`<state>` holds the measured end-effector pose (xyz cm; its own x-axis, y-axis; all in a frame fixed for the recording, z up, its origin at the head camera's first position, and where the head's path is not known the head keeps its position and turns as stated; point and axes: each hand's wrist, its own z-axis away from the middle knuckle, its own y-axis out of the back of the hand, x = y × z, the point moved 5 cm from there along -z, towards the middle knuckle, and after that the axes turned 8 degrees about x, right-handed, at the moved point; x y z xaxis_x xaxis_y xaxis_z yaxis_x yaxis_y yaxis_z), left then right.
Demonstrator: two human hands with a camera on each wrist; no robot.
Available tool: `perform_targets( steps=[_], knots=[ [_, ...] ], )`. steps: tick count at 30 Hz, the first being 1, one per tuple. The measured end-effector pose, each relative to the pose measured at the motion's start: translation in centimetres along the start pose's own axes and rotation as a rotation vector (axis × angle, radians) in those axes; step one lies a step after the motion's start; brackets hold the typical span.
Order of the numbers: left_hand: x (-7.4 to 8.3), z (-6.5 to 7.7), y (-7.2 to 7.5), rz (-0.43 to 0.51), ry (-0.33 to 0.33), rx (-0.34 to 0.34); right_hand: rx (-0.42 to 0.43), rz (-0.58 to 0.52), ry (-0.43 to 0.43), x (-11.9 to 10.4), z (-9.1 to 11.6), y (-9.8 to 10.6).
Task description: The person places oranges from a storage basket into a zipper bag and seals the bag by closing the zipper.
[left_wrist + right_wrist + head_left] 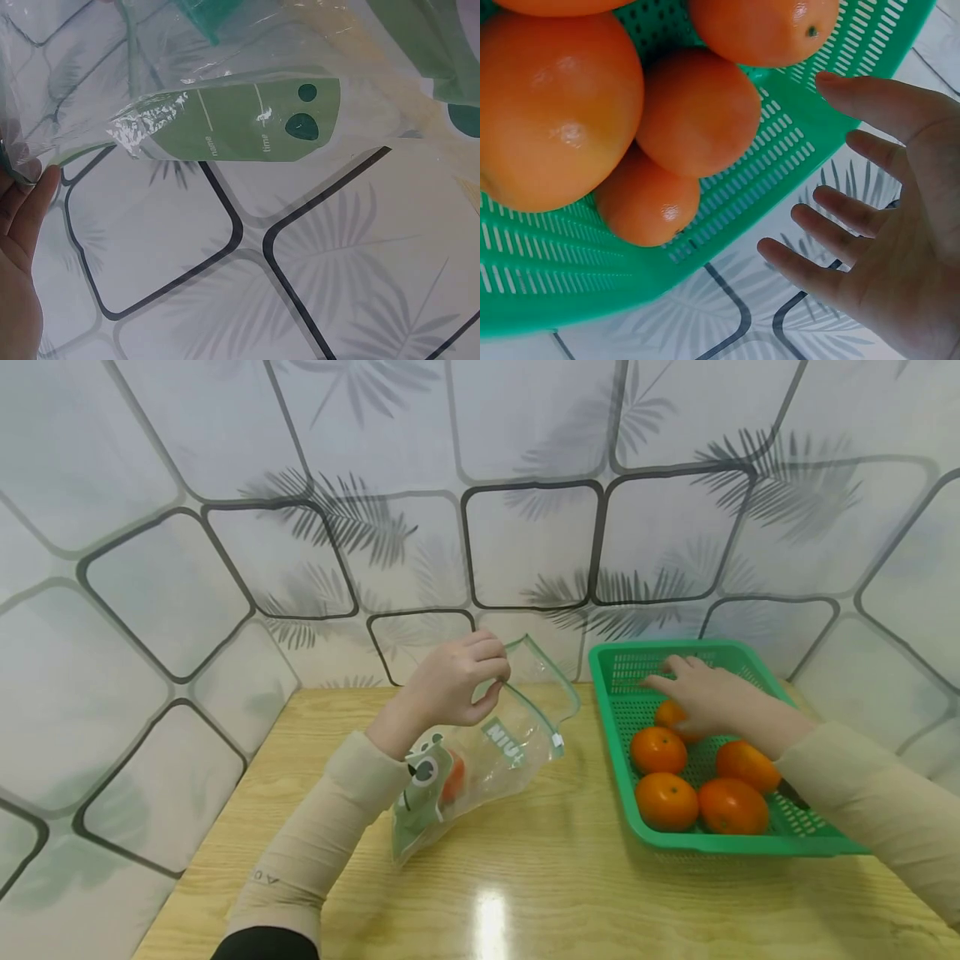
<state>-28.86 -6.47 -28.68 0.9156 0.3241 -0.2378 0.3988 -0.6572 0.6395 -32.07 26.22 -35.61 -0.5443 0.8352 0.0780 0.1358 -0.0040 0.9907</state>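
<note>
My left hand (457, 681) pinches the rim of a clear zip bag (536, 777) with a green slider strip, and the bag's mouth gapes. A green cartoon print covers the bag's lower part, and an orange-red fruit (454, 778) shows through the plastic. In the left wrist view a green label panel (247, 120) on the bag is visible beside the fingers (31, 214). Over the green basket (617, 752) hovers my right hand (708, 693), fingers spread and holding nothing. Several oranges (666, 802) lie beneath it; the right wrist view shows the hand (900, 225) apart from them.
The wooden table (525, 893) meets a patterned wall (532, 543) at the back and left. A dark object (792, 793), partly hidden by the right sleeve, lies in the basket beside the fruit.
</note>
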Motion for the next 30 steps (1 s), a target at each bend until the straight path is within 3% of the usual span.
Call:
perform_targets(
  steps=[30],
  knots=[
    [0.1,0.0,0.0,-0.010,-0.013,-0.015,-0.051,-0.041,-0.043,3.6,1.1,-2.8]
  ],
)
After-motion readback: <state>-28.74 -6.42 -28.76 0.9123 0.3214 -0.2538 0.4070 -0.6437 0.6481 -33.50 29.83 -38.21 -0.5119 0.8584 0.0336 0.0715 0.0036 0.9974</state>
